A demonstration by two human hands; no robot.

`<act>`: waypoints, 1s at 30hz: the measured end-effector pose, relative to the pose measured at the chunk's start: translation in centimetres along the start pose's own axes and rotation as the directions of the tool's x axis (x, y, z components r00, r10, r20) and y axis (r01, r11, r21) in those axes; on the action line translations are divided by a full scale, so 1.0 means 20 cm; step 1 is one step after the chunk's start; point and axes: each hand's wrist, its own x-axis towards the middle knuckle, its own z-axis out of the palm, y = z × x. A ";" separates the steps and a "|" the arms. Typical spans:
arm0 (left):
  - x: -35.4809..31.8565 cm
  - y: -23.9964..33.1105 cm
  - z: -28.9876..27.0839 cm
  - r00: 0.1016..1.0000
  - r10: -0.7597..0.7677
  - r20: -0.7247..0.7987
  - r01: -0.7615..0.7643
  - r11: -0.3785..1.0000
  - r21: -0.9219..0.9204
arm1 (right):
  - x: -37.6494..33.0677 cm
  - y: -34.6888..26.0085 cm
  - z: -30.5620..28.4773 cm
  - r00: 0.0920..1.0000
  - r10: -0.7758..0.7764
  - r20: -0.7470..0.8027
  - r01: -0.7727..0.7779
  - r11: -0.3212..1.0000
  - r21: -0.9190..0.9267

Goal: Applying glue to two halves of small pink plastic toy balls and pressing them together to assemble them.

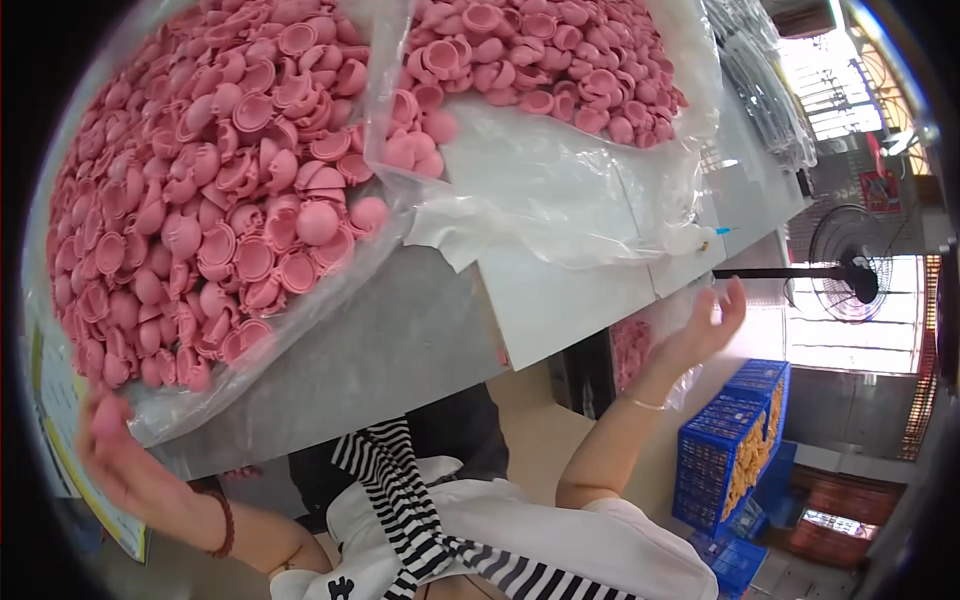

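Observation:
At the lower left edge of the large pile of pink half-round shells (190,240), my left hand (125,465) is closed round a pink shell (110,415). Its fingers partly cover that piece, so I cannot make out its full shape. Off the table's right side, my right hand (705,325) is raised with its fingers apart and slightly curled, and I see nothing in it. The pile lies on a clear plastic sheet (290,335) on the grey table (390,330). Many of its shells are hollow cups with a rim; others lie round side up.
A second heap of pink shells (540,60) lies behind on clear plastic (540,170). To the right are blue crates (705,480) holding tan pieces, a black standing fan (850,275), and a container with pink pieces (630,350) below the table.

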 end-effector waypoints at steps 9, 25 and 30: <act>-0.34 0.22 0.26 0.689 0.153 0.709 0.528 0.564 -0.635 | 0.09 0.06 0.15 0.984 0.066 0.168 -0.074 0.996 0.041; -0.45 0.29 0.33 0.532 0.017 0.847 0.765 0.420 -0.488 | -0.63 -0.74 0.09 0.295 -0.400 0.868 -0.861 0.282 0.423; -0.48 0.27 0.32 0.590 0.007 0.807 0.805 0.076 -0.589 | -0.57 -0.77 0.10 0.470 -0.214 0.856 -0.856 0.127 0.502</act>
